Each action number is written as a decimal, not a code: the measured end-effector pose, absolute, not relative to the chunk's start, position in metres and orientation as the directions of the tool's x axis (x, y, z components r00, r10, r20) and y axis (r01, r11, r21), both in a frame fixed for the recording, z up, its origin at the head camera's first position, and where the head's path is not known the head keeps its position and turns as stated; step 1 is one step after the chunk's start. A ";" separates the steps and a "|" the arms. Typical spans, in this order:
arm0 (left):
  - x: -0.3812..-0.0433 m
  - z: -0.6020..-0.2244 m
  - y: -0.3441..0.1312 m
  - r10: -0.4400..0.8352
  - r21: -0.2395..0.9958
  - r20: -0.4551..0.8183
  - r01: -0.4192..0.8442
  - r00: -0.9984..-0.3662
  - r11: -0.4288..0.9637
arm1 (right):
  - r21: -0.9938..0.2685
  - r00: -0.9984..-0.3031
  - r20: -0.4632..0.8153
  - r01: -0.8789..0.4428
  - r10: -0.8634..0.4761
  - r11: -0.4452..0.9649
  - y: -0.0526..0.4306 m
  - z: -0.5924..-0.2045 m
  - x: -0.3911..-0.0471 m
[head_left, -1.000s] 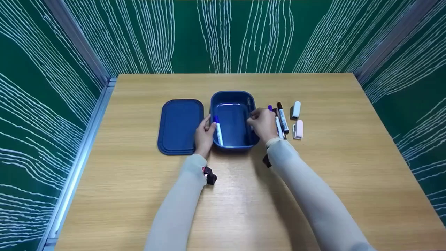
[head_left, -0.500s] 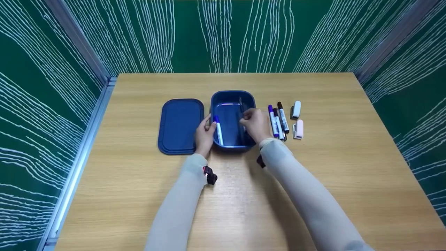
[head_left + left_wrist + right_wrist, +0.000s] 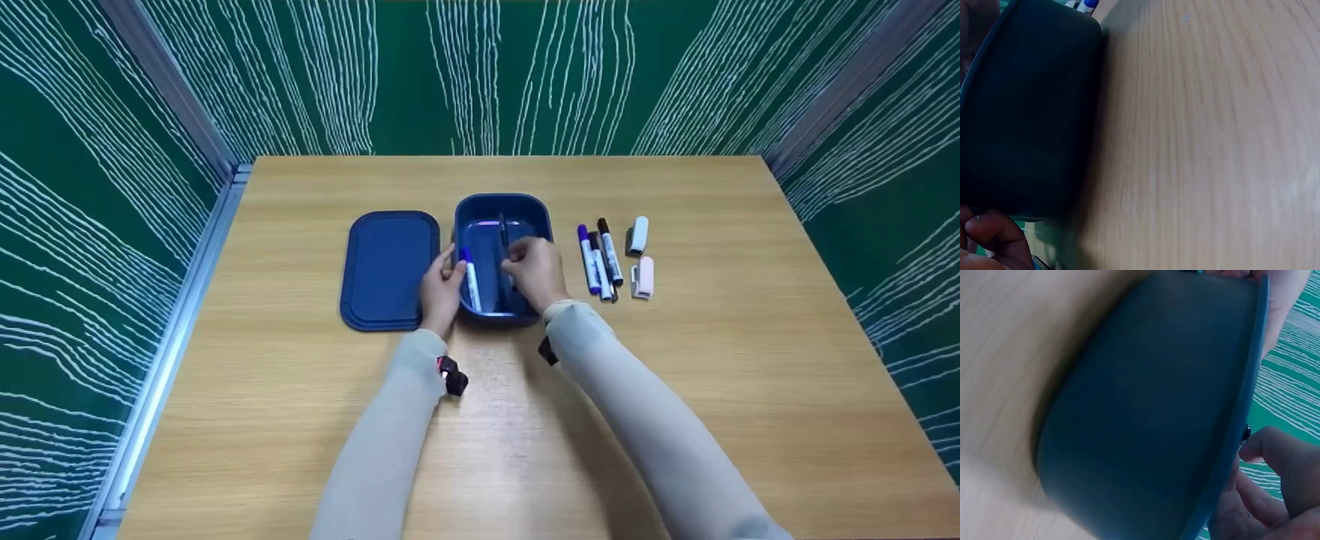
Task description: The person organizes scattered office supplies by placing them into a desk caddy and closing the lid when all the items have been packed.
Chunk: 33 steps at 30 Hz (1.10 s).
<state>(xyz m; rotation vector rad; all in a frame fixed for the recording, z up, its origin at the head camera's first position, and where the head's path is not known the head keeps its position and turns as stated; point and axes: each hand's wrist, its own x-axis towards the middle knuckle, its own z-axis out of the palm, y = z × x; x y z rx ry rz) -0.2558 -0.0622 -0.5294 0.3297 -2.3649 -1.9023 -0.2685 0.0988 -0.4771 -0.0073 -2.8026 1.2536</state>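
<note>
In the head view a deep blue plastic box stands lidless mid-table. My left hand grips its left wall, thumb at the rim and fingers along the outside; curled fingers show against the box in the left wrist view. A white marker with a blue cap lies inside along that wall. Over the box's right half, my right hand pinches a slim black pen between thumb and fingers, its lower part hidden by the hand. The right wrist view shows the pen's dark end just past the rim.
The blue lid lies flat left of the box. To the right are a purple-capped marker, black-capped markers, a white stapler and a pink stapler. Green walls with white lines edge the wooden table.
My right hand has moved left with the black pen, from the box's right wall toward its middle. The purple-capped marker behind it has come into full view. My left hand stays put.
</note>
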 end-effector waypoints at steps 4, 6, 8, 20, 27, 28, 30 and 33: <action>-0.257 -0.532 -0.062 -0.227 0.969 -0.070 -0.120 -0.971 0.214 | -0.754 -0.999 0.018 0.007 0.032 0.656 0.094 -0.480 -0.266; -0.257 -0.532 -0.062 -0.230 0.967 -0.073 -0.125 -0.971 0.220 | -0.760 -1.000 0.002 0.018 0.030 0.649 0.092 -0.481 -0.266; -0.257 -0.532 -0.061 -0.230 0.965 -0.076 -0.129 -0.970 0.226 | -0.765 -1.000 -0.005 0.021 0.026 0.643 0.091 -0.482 -0.266; -0.256 -0.533 -0.062 -0.227 0.963 -0.063 -0.119 -0.972 0.244 | -0.762 -1.000 -0.008 0.019 0.020 0.648 0.087 -0.490 -0.268; -0.256 -0.532 -0.062 -0.228 0.965 -0.034 -0.092 -0.973 0.246 | -0.732 -0.999 0.042 -0.020 0.015 0.681 0.083 -0.495 -0.269; -0.256 -0.532 -0.062 -0.228 0.965 -0.030 -0.087 -0.973 0.247 | -0.730 -0.999 0.049 -0.025 0.015 0.683 0.082 -0.495 -0.269; -0.256 -0.531 -0.063 -0.228 0.964 -0.026 -0.084 -0.973 0.251 | -0.730 -0.999 0.050 -0.027 0.014 0.683 0.080 -0.496 -0.268; -0.256 -0.531 -0.063 -0.228 0.965 -0.033 -0.090 -0.973 0.245 | -0.738 -1.000 0.013 -0.001 0.014 0.675 0.079 -0.499 -0.268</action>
